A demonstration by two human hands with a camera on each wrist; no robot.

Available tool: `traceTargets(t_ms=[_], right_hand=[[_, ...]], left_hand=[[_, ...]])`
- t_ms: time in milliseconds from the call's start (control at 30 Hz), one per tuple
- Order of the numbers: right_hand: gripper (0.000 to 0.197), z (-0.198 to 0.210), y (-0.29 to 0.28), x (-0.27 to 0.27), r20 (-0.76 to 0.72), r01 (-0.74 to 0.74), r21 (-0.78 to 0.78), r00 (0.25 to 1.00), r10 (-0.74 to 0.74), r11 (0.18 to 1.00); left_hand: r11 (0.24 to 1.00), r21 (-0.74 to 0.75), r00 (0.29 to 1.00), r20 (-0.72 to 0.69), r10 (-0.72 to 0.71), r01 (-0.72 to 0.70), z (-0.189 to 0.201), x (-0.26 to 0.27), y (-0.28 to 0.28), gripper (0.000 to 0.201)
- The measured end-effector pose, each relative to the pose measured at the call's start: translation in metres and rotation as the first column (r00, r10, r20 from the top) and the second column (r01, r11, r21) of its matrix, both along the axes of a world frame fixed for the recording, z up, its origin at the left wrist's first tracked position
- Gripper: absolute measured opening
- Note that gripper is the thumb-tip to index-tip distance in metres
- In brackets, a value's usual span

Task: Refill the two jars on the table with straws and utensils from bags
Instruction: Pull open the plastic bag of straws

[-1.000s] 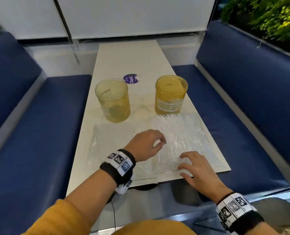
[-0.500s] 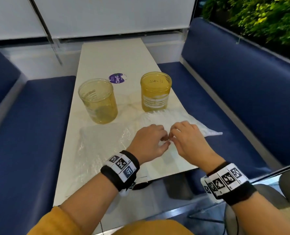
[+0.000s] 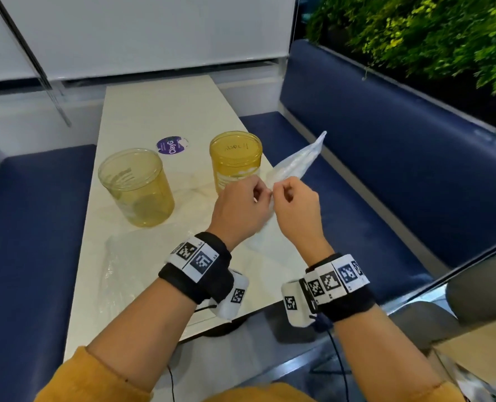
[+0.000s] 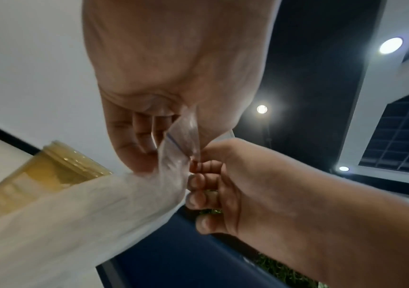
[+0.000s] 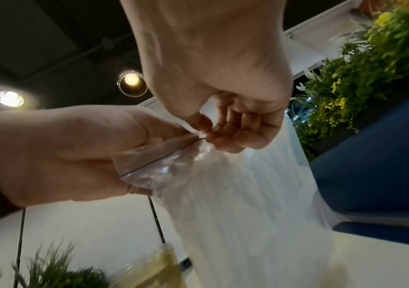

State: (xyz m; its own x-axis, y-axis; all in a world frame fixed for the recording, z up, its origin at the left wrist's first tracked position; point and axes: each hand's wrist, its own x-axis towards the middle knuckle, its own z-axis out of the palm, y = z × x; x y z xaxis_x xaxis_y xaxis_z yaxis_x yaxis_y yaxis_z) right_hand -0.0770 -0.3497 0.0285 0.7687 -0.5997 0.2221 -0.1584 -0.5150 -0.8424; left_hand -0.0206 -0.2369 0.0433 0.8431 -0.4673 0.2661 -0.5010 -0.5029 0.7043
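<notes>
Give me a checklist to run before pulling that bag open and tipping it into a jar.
1. Both hands pinch the bag's top: ok. The left hand and right hand pinch the zip edge of the lifted bag.
2. Bag seal open: cannot tell; the zip strip looks closed in the wrist views.
3. Jars uncapped: ok. The left jar and the right jar stand upright with open mouths.
4. Jars ready to receive: ok, both look empty.
5. Bag's contents identified: cannot tell; only white lengths show through the plastic.
6. Second bag out of the way: ok, flat on the table.
</notes>
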Motion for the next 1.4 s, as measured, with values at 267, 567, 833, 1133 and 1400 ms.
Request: traceTargets(t_ms=[267, 567, 833, 1133, 1400], right_hand=[[0.026, 0.012, -0.013, -0.004, 0.048, -0.145, -0.004, 0.988, 0.145, 0.989], [0.027, 0.019, -0.019, -0.019, 0.144, 0.098, -0.138, 0.986, -0.078, 0.986], [0.009, 0.046, -0.029, -0.027, 0.122, 0.166, -0.479, 0.985, -0.122, 0.862], [0.020, 0.060, -0.021, -0.007, -0.231, 0.030, -0.518, 0.958, -0.173, 0.855], [0.007, 0.071, -0.062, -0.025, -0.430, 0.073, -0.551, 0.829, -0.357, 0.831]], left_hand=[[0.983, 0.074, 0.982, -0.103, -0.160, 0.168, 0.025, 0.002, -0.008, 0.029], [0.995, -0.062, 0.997, -0.033, 0.070, -0.072, 0.045, 0.019, 0.006, 0.012], [0.913, 0.407, 0.995, 0.101, -0.020, -0.023, 0.056, 0.027, 0.014, 0.046], [0.925, 0.381, 0.998, 0.054, -0.017, -0.005, 0.062, 0.014, 0.003, 0.055], [0.901, 0.434, 0.995, -0.080, 0.062, -0.022, 0.059, 0.036, 0.037, 0.058]])
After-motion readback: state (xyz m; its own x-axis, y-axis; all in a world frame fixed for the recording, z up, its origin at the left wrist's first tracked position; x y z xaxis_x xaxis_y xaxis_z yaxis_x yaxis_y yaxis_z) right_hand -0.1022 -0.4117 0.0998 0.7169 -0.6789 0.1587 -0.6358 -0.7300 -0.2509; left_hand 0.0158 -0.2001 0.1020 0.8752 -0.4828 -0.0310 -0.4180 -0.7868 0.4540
